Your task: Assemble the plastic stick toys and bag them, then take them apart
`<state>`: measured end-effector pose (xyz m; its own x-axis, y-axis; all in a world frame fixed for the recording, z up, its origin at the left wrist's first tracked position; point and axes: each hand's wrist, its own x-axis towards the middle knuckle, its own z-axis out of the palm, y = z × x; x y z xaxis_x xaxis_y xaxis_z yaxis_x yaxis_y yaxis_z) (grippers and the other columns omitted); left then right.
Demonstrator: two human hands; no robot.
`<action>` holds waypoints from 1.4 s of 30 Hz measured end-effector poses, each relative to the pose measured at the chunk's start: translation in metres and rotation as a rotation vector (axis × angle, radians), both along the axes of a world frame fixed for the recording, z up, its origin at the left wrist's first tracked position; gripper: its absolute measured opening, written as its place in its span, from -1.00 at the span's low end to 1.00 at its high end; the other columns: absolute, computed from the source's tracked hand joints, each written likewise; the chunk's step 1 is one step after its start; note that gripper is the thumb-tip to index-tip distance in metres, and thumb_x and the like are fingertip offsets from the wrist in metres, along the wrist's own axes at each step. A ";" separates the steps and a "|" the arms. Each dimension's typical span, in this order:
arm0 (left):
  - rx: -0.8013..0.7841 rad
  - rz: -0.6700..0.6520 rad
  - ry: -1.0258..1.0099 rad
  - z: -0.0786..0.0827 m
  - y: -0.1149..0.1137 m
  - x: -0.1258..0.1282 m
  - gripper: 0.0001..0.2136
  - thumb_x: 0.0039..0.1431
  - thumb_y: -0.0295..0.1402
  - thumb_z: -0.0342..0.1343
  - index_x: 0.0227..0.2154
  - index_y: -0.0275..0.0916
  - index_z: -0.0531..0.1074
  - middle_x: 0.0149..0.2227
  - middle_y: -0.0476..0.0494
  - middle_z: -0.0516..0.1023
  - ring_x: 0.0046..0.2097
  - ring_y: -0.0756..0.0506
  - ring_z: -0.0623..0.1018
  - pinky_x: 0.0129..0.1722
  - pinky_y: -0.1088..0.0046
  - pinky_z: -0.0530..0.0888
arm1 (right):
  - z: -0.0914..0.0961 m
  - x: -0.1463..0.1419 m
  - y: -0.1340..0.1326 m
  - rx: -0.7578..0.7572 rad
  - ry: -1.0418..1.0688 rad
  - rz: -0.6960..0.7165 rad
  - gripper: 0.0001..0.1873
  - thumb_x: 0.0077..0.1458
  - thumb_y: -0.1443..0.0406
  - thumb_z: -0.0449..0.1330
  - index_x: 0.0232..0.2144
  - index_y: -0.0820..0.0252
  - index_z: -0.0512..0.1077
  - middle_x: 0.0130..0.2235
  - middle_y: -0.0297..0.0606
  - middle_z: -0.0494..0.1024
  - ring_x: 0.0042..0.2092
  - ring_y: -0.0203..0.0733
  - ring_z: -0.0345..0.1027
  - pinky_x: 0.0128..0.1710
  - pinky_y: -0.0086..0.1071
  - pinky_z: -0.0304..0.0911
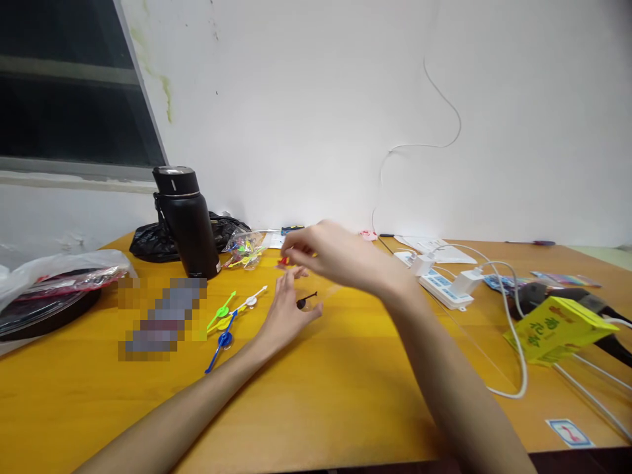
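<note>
My left hand [289,309] rests on the yellow table [320,395], its thumb and fingers pinching a small black suction-cup stick [306,299]. Just above it, my right hand [326,253] hovers with fingertips pinched on a small red piece [283,261]. To the left lie loose sticks with suction cups: a green one [222,308], a white one [253,299], a yellow one and a blue one [221,345]. A clear bag [243,250] with more coloured sticks lies behind them.
A black flask [186,224] stands at the back left beside a black bag [148,242]. A dark round tray in plastic [49,296] sits at the far left. At the right are a white power strip [444,286] with chargers and cables, and a yellow carton [557,327].
</note>
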<state>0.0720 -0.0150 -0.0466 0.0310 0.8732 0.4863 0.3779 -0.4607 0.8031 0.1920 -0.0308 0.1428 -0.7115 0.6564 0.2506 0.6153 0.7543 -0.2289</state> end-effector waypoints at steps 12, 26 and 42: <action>-0.034 -0.022 -0.052 0.002 0.006 -0.006 -0.43 0.04 -0.35 0.29 0.10 -0.09 0.21 0.13 -0.21 0.37 0.21 -0.21 0.36 0.11 0.18 0.39 | 0.041 0.082 0.000 -0.094 0.006 -0.204 -0.69 0.20 0.20 0.11 -0.19 0.17 0.61 -0.26 -0.19 0.63 -0.29 -0.21 0.41 -0.35 -0.36 0.17; -0.085 -0.082 -0.133 0.006 0.001 -0.005 -0.45 0.03 -0.31 0.31 0.08 -0.10 0.26 0.14 -0.20 0.37 0.12 -0.19 0.46 0.11 0.19 0.42 | 0.006 0.042 0.021 -0.265 -0.115 -0.020 -0.73 0.20 0.27 0.10 -0.28 0.15 0.62 -0.21 -0.24 0.66 -0.28 -0.24 0.43 -0.29 -0.39 0.19; -0.098 -0.025 -0.103 0.001 0.005 -0.003 -0.42 0.01 -0.31 0.35 0.10 -0.15 0.31 0.06 -0.21 0.45 -0.01 -0.16 0.51 0.06 0.22 0.44 | -0.003 0.005 0.003 0.114 0.097 -0.009 -0.70 0.27 0.35 -0.03 -0.18 0.26 0.50 -0.20 -0.18 0.60 -0.25 -0.26 0.37 -0.25 -0.40 0.12</action>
<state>0.0690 -0.0097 -0.0454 0.0075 0.9165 0.4000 0.2804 -0.3859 0.8789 0.1973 -0.0280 0.1403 -0.6749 0.6256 0.3914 0.6010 0.7737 -0.2004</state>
